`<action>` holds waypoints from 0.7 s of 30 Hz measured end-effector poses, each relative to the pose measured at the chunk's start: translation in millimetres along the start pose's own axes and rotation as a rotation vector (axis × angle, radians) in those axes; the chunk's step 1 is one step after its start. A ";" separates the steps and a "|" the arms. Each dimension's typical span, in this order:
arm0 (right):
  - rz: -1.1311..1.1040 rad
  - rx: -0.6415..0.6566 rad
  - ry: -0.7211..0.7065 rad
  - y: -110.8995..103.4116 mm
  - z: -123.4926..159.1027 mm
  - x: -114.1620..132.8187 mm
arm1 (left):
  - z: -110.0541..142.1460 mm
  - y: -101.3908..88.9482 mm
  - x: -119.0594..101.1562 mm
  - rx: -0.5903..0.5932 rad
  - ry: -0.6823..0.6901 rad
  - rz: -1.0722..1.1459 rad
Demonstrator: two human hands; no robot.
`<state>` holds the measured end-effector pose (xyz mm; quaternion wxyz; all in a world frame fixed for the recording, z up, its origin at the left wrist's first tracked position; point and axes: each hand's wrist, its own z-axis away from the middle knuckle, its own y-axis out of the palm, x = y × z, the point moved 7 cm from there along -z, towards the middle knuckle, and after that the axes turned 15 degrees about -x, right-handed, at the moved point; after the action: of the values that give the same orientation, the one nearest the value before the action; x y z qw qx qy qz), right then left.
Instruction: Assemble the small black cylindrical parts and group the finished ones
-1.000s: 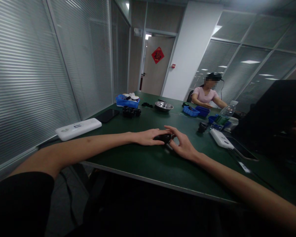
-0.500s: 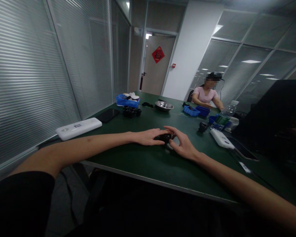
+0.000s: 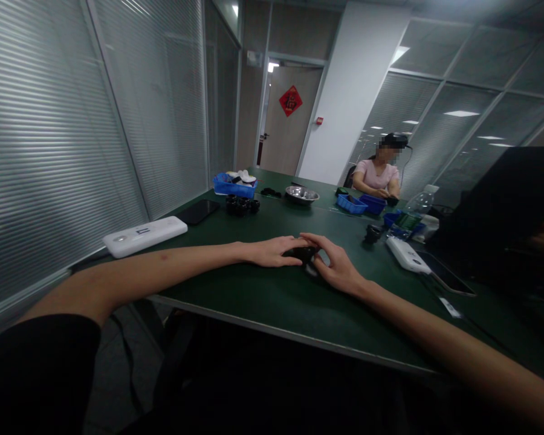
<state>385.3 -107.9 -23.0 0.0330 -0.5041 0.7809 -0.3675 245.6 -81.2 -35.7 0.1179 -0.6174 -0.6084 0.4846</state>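
Observation:
A small, glossy black part is low over the green table, between my two hands; its kind cannot be made out. From the left, my left hand grips it with thumb and fingers. My right hand curls around its right end, fingertips pressed on it and partly hiding it. Just below the right fingertips a pale, blurred patch shows, a light piece or a reflection. Several similar black round parts lie in a cluster beyond my left hand. Another black part stands beyond my right hand.
At the back are a filled blue basket, a metal bowl and smaller blue bins. White power banks, phones and a plastic bottle flank my arms. A person sits across the table.
The black part has turned slightly in my fingers, and my right fingertips have shifted a little. The person across has drawn one hand in, near a dark object.

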 end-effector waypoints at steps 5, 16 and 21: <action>0.003 -0.003 0.000 1.1 -0.5 0.0 | -0.2 1.6 1.1 -0.006 0.013 -0.015; 0.041 -0.050 0.059 -2.0 -2.7 -7.8 | 1.1 -0.6 -2.4 -0.014 0.042 0.037; 0.094 -0.039 0.012 -1.9 -2.5 2.5 | 0.5 -0.3 -2.3 -0.013 0.036 0.040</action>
<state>384.5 -109.0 -19.2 0.0356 -0.4653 0.8108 -0.3535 245.5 -83.4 -34.7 0.1149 -0.6388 -0.5969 0.4717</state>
